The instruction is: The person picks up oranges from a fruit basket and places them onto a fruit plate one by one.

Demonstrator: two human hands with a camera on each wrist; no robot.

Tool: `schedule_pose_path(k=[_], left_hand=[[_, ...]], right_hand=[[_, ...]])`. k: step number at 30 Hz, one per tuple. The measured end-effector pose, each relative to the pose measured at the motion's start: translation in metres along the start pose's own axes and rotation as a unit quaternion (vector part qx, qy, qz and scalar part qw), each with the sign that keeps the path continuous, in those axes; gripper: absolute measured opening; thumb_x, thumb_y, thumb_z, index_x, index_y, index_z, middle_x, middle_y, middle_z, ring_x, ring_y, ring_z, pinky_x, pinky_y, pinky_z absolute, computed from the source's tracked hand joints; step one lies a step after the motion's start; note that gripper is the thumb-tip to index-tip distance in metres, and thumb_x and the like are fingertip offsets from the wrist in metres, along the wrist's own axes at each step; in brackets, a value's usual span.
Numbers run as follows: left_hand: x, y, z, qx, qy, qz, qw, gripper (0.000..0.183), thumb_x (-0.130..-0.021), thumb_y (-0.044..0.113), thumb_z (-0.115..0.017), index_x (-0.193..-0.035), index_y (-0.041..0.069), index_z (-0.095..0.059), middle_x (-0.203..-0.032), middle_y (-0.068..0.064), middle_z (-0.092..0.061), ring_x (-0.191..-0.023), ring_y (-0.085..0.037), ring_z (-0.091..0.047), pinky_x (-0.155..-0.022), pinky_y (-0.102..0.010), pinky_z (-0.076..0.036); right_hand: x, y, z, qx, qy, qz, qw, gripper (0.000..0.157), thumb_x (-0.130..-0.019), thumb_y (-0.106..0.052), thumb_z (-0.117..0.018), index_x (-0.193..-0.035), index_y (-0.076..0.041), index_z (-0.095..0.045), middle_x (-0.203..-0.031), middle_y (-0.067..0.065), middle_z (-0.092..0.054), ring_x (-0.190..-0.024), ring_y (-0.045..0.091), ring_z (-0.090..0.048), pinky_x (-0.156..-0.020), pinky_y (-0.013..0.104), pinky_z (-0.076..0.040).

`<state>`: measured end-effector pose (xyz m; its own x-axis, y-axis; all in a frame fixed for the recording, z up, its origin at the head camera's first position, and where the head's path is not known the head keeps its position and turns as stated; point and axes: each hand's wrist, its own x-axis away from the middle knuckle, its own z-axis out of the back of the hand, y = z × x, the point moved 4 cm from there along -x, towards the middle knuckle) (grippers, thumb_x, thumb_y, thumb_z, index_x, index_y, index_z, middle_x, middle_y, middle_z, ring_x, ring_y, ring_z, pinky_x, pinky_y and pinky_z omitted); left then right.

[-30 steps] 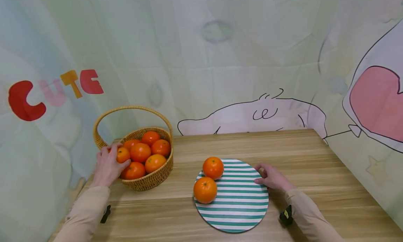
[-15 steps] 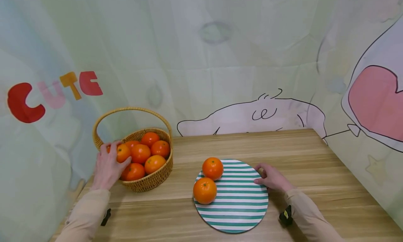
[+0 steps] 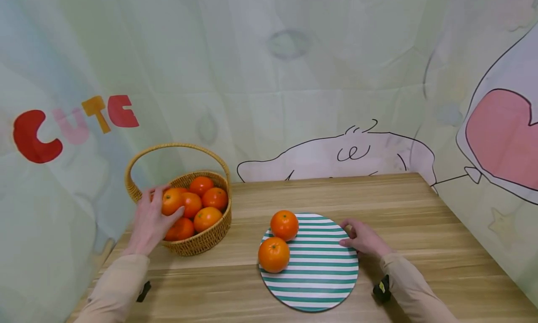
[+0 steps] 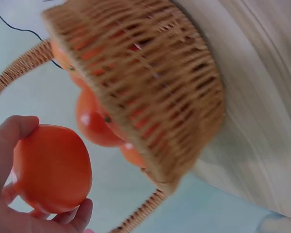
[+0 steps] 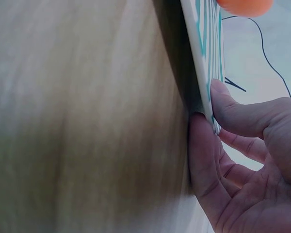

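My left hand [image 3: 148, 222] grips an orange [image 3: 173, 202] at the left side of the wicker basket [image 3: 207, 240]. In the left wrist view this orange [image 4: 54, 169] sits between thumb and fingers, raised clear of the basket's fruit. Several other oranges [image 3: 208, 218] fill the basket. My right hand [image 3: 364, 239] pinches the right edge of a round plate [image 3: 323, 267] with green and white stripes. The right wrist view shows the thumb on top of the plate's rim [image 5: 200, 63] and a finger underneath. Two oranges [image 3: 274, 254] lie on the plate's left part.
The wooden table [image 3: 235, 295] carries the basket at the left and the plate at the centre right. A tall arched handle [image 3: 180, 145] rises over the basket. Behind and beside the table hangs a printed curtain [image 3: 286, 112].
My left hand has shifted a little to the right and up with the orange, which now covers part of its neighbours. The right hand and plate stay put.
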<state>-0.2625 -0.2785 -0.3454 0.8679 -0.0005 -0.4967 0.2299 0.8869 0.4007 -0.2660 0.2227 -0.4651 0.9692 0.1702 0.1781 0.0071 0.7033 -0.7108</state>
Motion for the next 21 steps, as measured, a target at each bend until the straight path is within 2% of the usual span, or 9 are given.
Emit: schedule_pose_path(k=[5, 15, 21], left_hand=[[0.000, 0.019, -0.002, 0.014, -0.010, -0.014, 0.9998, 0.061, -0.086, 0.015, -0.076, -0.137, -0.003, -0.046, -0.130, -0.034, -0.043, -0.109, -0.051, -0.049, -0.088, -0.065, -0.045], [0.001, 0.043, -0.010, 0.024, -0.052, -0.005, 0.9983, 0.060, -0.094, 0.022, -0.069, -0.142, 0.000, -0.043, -0.137, -0.033, -0.041, -0.113, -0.050, -0.052, -0.091, -0.067, -0.048], [0.001, 0.057, -0.013, 0.024, -0.080, -0.001, 0.9965, 0.059, -0.097, 0.026, -0.064, -0.146, 0.004, -0.040, -0.140, -0.030, -0.040, -0.116, -0.048, -0.050, -0.096, -0.069, -0.042]], right_hand=[[0.000, 0.000, 0.000, 0.001, 0.002, -0.004, 1.000, 0.037, -0.089, -0.010, -0.075, -0.122, -0.007, -0.058, -0.083, 0.009, -0.056, -0.072, 0.021, -0.053, -0.059, 0.030, -0.050], [0.000, 0.001, -0.001, 0.004, 0.000, -0.005, 1.000, 0.037, -0.090, -0.011, -0.074, -0.123, -0.007, -0.058, -0.085, 0.009, -0.056, -0.073, 0.021, -0.054, -0.059, 0.031, -0.050], [-0.001, 0.000, 0.000, 0.007, 0.000, -0.004, 1.000, 0.038, -0.090, -0.012, -0.074, -0.124, -0.007, -0.058, -0.084, 0.009, -0.055, -0.073, 0.021, -0.053, -0.059, 0.030, -0.049]])
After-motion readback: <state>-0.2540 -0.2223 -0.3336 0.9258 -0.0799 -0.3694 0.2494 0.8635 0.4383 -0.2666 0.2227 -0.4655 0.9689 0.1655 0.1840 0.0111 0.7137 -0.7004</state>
